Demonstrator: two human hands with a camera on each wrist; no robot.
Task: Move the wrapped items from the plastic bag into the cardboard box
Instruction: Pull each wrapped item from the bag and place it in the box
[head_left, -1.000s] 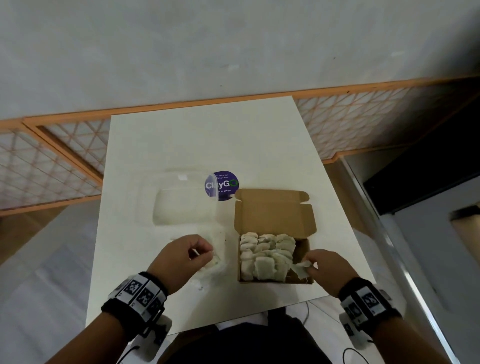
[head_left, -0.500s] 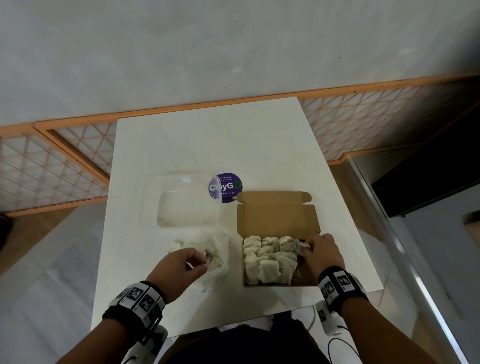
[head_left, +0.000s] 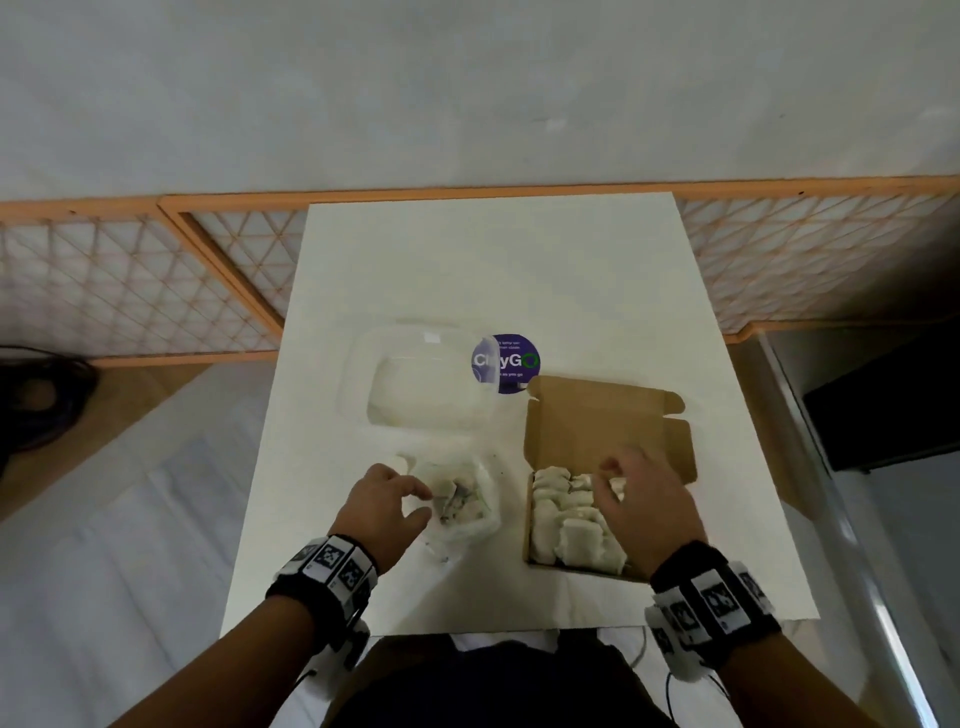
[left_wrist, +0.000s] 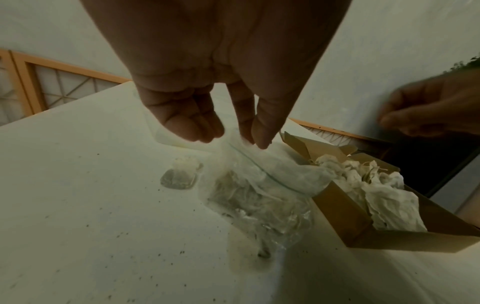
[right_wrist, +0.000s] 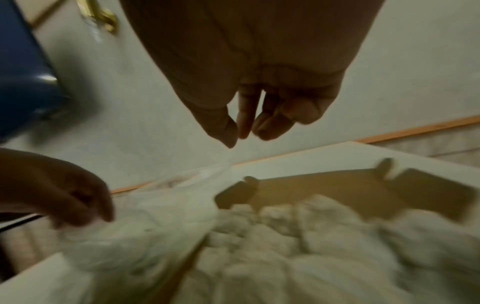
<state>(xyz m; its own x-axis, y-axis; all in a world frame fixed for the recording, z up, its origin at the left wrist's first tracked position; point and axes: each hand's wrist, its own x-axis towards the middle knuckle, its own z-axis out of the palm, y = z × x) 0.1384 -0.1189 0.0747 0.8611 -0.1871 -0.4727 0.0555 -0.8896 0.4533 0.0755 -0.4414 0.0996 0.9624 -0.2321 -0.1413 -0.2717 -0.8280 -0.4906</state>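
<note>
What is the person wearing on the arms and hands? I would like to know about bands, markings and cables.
Both forearms are bare, with no sleeves, and the left hand and right hand wear no gloves. Each wrist carries a black band bearing white square tiles printed with black-and-white patterned markers. Below each band hangs a white device, and thin dark cables trail from these devices.

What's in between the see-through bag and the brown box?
Nothing but a thin strip of bare white table in the head view, between the plastic bag and the cardboard box. In the left wrist view, the bag's rim droops against the box.
</note>
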